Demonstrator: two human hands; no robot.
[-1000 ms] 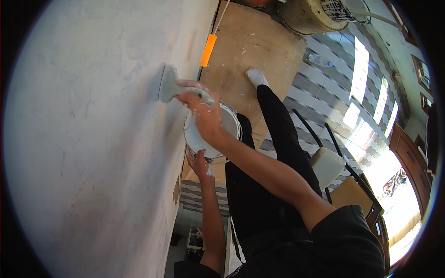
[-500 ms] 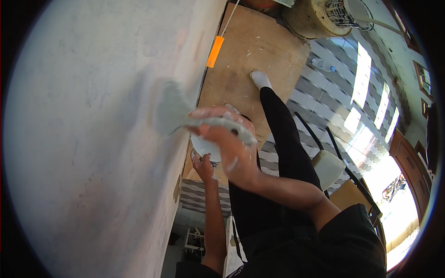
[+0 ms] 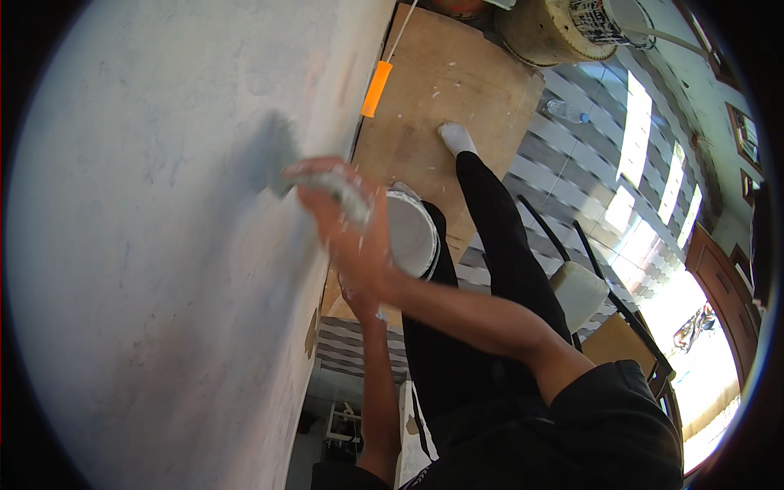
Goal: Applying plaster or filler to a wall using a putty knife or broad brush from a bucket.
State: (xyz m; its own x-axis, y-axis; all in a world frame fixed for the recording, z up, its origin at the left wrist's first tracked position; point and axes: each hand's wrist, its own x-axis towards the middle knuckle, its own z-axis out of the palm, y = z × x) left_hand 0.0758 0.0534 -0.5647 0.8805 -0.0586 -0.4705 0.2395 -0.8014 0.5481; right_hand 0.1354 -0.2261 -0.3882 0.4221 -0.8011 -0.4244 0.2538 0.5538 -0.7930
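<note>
Right hand around scraper handle

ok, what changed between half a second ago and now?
The right hand has moved up and left in the picture, carrying the scraper with it and uncovering more of the bucket. Blur hides whether the blade touches the wall. Nothing visibly let go or newly taken. Left hand stays at the bucket, its fingers now mostly hidden.
</note>
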